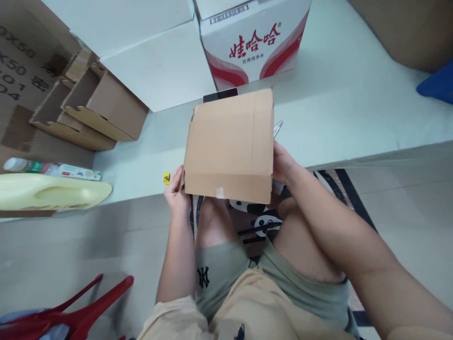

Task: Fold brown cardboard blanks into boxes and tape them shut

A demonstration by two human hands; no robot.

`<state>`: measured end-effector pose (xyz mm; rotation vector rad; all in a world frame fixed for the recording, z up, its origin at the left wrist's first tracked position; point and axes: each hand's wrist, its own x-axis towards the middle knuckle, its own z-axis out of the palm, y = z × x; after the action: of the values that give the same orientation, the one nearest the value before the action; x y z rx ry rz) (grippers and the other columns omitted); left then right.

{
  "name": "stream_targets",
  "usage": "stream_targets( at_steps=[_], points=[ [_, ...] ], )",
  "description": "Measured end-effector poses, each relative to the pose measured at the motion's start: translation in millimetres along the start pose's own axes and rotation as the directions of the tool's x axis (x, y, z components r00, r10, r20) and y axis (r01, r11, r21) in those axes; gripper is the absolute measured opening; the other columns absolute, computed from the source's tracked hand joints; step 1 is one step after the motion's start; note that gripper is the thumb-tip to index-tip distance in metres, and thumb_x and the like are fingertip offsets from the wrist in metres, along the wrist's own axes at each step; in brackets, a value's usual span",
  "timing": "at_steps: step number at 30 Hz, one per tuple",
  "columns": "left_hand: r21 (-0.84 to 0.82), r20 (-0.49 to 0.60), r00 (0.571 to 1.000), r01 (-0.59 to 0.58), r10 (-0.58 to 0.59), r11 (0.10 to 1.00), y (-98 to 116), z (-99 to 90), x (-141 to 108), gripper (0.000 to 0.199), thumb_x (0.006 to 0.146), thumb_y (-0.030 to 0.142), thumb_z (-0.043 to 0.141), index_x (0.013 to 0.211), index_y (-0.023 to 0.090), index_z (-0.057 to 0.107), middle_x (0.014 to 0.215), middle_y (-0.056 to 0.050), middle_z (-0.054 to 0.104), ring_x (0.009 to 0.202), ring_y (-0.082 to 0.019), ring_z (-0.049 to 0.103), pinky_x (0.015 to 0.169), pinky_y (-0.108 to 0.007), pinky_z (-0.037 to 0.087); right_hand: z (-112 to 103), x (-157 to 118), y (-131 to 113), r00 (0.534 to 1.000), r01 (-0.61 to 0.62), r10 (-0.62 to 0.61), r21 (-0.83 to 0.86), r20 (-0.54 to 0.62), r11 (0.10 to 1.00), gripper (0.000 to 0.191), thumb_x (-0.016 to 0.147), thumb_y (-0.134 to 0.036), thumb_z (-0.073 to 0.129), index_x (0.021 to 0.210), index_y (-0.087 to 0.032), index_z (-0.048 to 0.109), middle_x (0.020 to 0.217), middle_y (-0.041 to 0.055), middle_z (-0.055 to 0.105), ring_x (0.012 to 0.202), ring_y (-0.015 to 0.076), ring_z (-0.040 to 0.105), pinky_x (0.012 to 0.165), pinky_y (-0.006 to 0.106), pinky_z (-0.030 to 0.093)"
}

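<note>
A closed brown cardboard box (pixel 226 141) is held between my two hands, over the front edge of the table. My left hand (pixel 176 190) grips its left near corner, with the fingers bent against the side. Against the right side lies my right hand (pixel 283 163), its fingers partly hidden behind the box. A whitish mark (pixel 220 192) shows on the box's near side. Just left of my left hand, a small yellow item (pixel 166 178) lies on the table. A shiny metal object (pixel 278 128) sticks out beyond the box's right side, mostly hidden.
White cartons (pixel 166 66) and a red-and-white water carton (pixel 255 47) stand behind. Open cardboard boxes (pixel 113 101), a plastic bottle (pixel 31 166) and a pale yellow container (pixel 53 191) sit left. A dark flat object (pixel 220 95) lies behind the box. A red chair (pixel 88 307) stands lower left.
</note>
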<state>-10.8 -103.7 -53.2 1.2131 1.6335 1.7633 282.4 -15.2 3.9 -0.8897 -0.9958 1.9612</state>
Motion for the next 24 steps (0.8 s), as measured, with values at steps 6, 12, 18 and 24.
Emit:
stream_targets(
  at_steps=[6,12,18,24],
  points=[
    [0.133,0.027,0.996,-0.089,0.087,0.987,21.6,1.6,28.6,0.033,0.068,0.043,0.086,0.098,0.029,0.082,0.119,-0.007,0.07,0.119,-0.025,0.065,0.115,-0.049,0.045,-7.0,-0.8,-7.3,0.994,0.097,-0.095,0.048,-0.052,0.994,0.078,0.071,-0.088,0.038,0.107,-0.023,0.063,0.103,0.013,0.074,0.113,0.0377,0.066,0.096,0.058,0.055],
    [0.048,0.276,0.956,-0.116,0.099,0.992,38.0,25.1,87.8,0.031,0.062,0.027,0.08,0.093,0.026,0.082,0.119,-0.006,0.069,0.127,-0.028,0.058,0.121,-0.045,0.038,-29.4,5.3,-1.7,0.97,-0.028,0.02,-0.026,-0.244,0.999,0.047,0.068,-0.052,0.072,0.103,-0.022,0.06,0.106,0.0122,0.075,0.107,0.0358,0.069,0.094,0.057,0.058],
    [-0.388,0.078,0.981,0.194,-0.177,0.901,22.8,30.4,90.5,0.043,0.063,0.039,0.066,0.105,0.03,0.067,0.132,-0.003,0.063,0.129,-0.029,0.059,0.103,-0.042,0.054,-35.0,12.4,2.1,0.898,0.071,-0.044,0.046,-0.438,0.996,0.041,0.069,-0.044,0.07,0.101,-0.021,0.063,0.106,0.0098,0.074,0.103,0.0341,0.071,0.089,0.056,0.06],
    [-0.558,0.155,0.953,0.301,-0.259,0.773,25.3,33.8,90.6,0.038,0.07,0.036,0.061,0.107,0.027,0.06,0.102,-0.003,0.068,0.094,-0.02,0.069,0.082,-0.032,0.058,-36.6,-2.5,-3.4,0.674,0.42,-0.276,0.048,-0.685,0.906,0.014,0.073,-0.032,0.062,0.085,-0.024,0.06,0.079,-0.0009,0.068,0.056,0.0113,0.059,0.04,0.024,0.046]
  ],
)
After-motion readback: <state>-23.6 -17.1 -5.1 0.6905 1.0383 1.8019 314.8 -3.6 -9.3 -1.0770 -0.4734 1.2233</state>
